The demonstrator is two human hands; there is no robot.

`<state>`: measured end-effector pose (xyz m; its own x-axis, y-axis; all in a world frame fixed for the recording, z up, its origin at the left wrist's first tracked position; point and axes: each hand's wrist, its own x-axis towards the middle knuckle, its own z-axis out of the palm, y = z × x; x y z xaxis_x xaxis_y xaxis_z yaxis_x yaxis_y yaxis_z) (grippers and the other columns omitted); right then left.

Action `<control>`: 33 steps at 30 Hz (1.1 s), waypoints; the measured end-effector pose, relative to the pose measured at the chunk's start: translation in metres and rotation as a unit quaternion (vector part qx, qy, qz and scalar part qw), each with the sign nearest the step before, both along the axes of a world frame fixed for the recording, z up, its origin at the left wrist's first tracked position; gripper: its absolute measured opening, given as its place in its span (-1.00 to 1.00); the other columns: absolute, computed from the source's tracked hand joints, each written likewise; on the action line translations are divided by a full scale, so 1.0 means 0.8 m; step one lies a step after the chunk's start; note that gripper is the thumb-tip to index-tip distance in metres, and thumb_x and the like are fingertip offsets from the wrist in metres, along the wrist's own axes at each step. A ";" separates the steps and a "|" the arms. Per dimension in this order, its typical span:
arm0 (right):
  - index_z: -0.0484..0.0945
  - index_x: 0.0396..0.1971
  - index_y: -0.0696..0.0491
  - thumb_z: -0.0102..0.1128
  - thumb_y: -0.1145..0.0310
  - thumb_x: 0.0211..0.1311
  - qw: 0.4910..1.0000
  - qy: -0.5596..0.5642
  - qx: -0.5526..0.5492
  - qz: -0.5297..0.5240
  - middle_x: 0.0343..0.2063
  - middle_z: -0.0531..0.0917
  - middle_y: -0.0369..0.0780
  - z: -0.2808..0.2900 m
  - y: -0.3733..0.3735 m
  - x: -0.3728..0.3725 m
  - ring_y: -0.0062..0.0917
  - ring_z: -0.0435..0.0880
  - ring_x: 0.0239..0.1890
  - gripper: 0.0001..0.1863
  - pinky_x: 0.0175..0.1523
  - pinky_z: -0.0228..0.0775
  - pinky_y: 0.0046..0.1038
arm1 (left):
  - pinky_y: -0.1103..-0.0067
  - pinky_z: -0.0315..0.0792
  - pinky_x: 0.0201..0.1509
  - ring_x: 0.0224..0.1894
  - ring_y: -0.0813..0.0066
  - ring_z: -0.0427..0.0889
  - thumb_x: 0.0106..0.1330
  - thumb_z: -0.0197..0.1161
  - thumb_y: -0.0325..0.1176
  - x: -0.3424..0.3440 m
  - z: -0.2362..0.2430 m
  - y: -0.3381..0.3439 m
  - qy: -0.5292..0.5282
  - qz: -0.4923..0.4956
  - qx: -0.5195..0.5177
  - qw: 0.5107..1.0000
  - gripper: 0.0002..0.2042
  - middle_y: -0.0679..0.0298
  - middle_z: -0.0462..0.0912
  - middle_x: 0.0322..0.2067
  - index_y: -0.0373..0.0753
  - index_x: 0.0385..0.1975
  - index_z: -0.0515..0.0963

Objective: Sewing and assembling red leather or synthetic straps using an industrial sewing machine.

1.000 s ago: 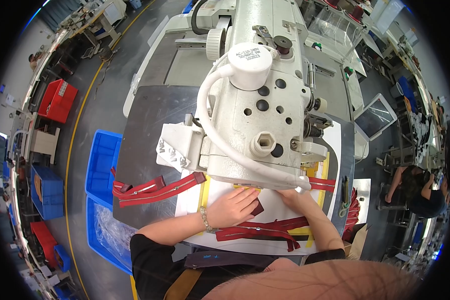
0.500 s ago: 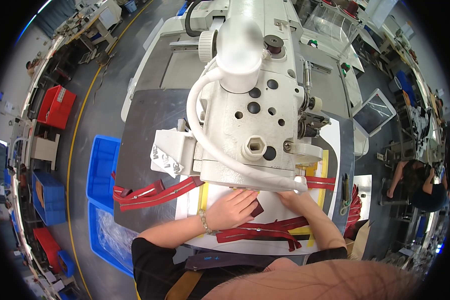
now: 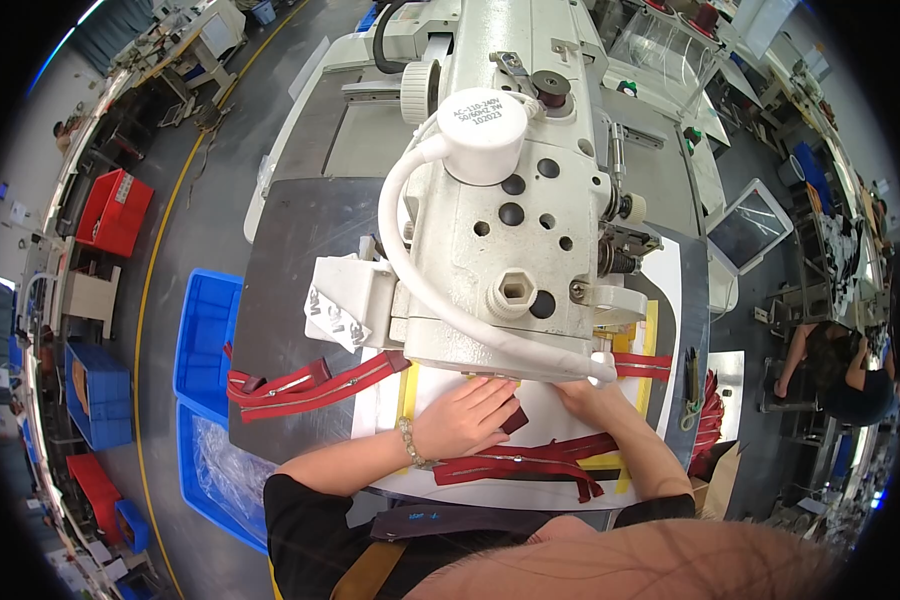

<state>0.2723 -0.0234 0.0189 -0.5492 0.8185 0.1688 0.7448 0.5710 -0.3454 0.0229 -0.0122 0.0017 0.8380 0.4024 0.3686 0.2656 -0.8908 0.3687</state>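
Left hand: the bare left hand (image 3: pixel 462 415) is laid palm down, its fingers straight and side by side, their tips just short of the machine's lower edge.
Right hand: the bare right hand (image 3: pixel 588 402) is set beyond the patch; its fingertips are hidden under the machine, so whether anything is pinched cannot be told.
Dark red flat patch: the patch (image 3: pixel 515 418) is found beside and partly under the left fingers, on the white flat sheet (image 3: pixel 435 388) edged with yellow tape.
Near zip: a bright red cloth zip with metal teeth (image 3: pixel 500 464) is laid across the sheet, nearer the body.
Left zips: red zip strips (image 3: pixel 330 388) are spread on the dark grey tabletop (image 3: pixel 290 240).
Machine: the white metal sewing-machine head (image 3: pixel 560 260) is poised over the work.
Change: only the viewpoint has shifted slightly; hands and patch are unmoved, so the work is apparently being steadied.
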 end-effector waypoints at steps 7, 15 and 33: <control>0.51 -0.04 0.06 0.11 0.46 0.05 1.000 -0.022 -0.013 -0.013 -0.02 0.59 -0.19 0.005 0.000 -0.001 -0.37 0.56 0.06 -0.61 0.17 0.37 -0.32 | 0.40 0.30 0.22 0.11 0.20 0.47 0.07 0.32 -0.16 0.001 -0.002 0.001 0.021 -0.010 -0.030 0.999 -0.50 0.03 0.50 0.03 -0.38 -0.07 0.47; 0.51 -0.06 0.08 0.09 0.45 0.05 1.000 0.022 -0.009 -0.005 -0.02 0.58 -0.17 0.004 0.002 0.000 -0.37 0.54 0.08 -0.63 0.20 0.35 -0.32 | 0.48 0.37 0.04 0.01 0.32 0.51 0.06 0.33 -0.19 0.000 0.000 -0.001 0.024 -0.003 -0.023 0.999 -0.53 0.10 0.52 -0.03 -0.35 -0.08 0.50; 0.50 -0.02 0.09 0.11 0.48 0.02 1.000 0.003 0.030 0.004 0.01 0.57 -0.16 -0.005 -0.002 0.001 -0.36 0.53 0.11 -0.58 0.22 0.33 -0.30 | 0.45 0.38 0.06 0.01 0.28 0.52 0.10 0.31 -0.16 0.000 -0.002 0.001 0.021 0.002 -0.025 0.999 -0.55 0.12 0.52 -0.01 -0.29 -0.06 0.52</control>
